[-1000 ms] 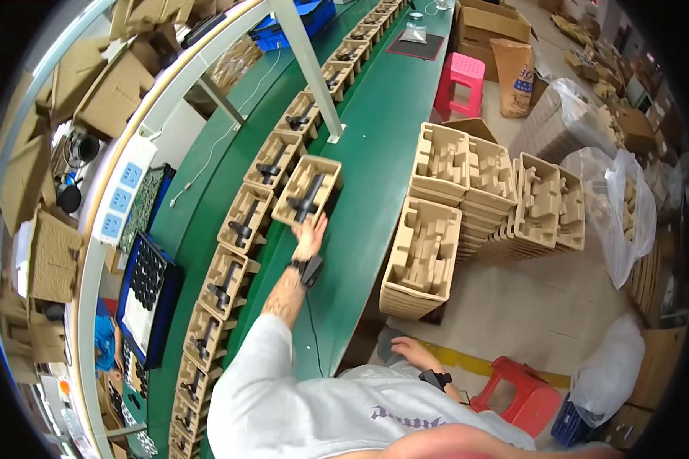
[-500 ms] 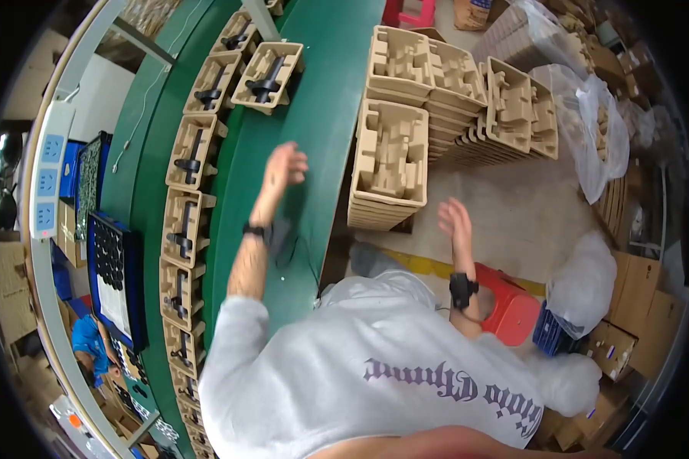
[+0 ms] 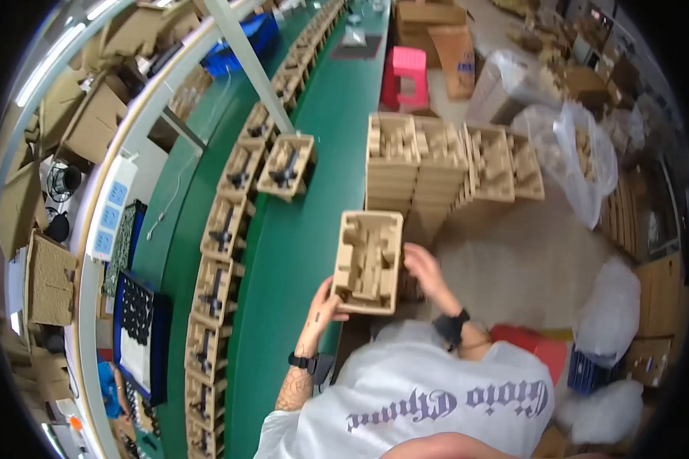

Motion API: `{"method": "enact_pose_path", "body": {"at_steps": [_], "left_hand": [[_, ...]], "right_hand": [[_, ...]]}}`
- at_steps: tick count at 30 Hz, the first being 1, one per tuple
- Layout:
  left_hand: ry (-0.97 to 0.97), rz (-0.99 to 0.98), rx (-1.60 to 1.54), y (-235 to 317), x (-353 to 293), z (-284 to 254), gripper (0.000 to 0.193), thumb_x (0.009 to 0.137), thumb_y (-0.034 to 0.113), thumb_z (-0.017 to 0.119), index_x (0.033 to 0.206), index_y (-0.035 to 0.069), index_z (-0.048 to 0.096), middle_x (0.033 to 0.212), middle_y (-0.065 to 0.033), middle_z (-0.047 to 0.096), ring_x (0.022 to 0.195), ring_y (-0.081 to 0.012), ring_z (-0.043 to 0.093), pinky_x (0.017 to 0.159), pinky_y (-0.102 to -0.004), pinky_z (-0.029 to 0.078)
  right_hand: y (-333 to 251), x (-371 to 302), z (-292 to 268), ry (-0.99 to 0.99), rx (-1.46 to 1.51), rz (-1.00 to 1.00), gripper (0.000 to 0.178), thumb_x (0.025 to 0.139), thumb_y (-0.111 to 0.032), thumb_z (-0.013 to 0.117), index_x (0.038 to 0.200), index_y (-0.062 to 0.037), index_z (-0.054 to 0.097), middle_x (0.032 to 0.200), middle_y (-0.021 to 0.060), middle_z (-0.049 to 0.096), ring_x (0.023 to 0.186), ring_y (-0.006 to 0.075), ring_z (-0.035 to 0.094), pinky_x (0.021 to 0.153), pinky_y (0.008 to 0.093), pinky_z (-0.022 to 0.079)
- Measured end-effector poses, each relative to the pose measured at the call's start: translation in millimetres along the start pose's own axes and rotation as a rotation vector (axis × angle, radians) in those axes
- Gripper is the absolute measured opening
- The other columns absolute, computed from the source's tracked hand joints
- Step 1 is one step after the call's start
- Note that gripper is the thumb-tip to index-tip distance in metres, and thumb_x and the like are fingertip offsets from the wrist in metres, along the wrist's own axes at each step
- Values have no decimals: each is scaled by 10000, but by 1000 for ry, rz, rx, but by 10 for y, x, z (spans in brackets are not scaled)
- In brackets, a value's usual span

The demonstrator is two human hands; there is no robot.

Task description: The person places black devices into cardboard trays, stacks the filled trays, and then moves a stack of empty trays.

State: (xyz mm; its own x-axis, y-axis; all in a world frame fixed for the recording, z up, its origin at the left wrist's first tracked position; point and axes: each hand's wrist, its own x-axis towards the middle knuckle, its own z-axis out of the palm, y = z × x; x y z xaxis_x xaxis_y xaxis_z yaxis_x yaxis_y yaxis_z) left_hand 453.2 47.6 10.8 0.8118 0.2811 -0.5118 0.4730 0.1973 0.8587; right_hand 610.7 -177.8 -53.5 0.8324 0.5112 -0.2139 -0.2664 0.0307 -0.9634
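Green counter (image 3: 298, 252) is running away from the person, a row of filled pulp trays (image 3: 226, 222) lining its left side. Both hands are holding an empty pulp tray (image 3: 369, 260) over the counter's right edge: left hand (image 3: 325, 302) fingers gripping its near corner, right hand (image 3: 425, 268) fingers resting on its right side. Stacks of empty trays (image 3: 436, 164) are crowding the floor just beyond, with a pink stool (image 3: 406, 73) farther off.

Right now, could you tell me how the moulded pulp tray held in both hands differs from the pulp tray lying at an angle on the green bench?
The held brown moulded pulp tray is empty; the angled pulp tray on the green bench carries a dark part. The held one is lifted between the left hand and right hand; the other rests flat, untouched. Both are the same tan compartmented kind.
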Motion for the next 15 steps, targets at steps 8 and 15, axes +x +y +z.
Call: {"method": "enact_pose_path", "body": {"at_steps": [8, 15], "left_hand": [[98, 83, -91, 169, 156, 180, 516, 876, 328, 554, 1280, 46, 400, 947, -107, 585, 581, -179, 591, 581, -302, 556], [263, 231, -44, 227, 732, 246, 431, 916, 342, 496, 1208, 25, 491, 822, -83, 599, 594, -154, 594, 490, -250, 483]], "right_hand": [[525, -191, -283, 40, -98, 478, 420, 860, -367, 538, 1174, -89, 521, 1087, 39, 591, 956, 158, 559, 761, 292, 441], [1969, -1547, -1150, 175, -155, 904, 329, 809, -336, 589, 936, -32, 590, 849, 67, 614, 669, 163, 584, 506, 260, 428]]}}
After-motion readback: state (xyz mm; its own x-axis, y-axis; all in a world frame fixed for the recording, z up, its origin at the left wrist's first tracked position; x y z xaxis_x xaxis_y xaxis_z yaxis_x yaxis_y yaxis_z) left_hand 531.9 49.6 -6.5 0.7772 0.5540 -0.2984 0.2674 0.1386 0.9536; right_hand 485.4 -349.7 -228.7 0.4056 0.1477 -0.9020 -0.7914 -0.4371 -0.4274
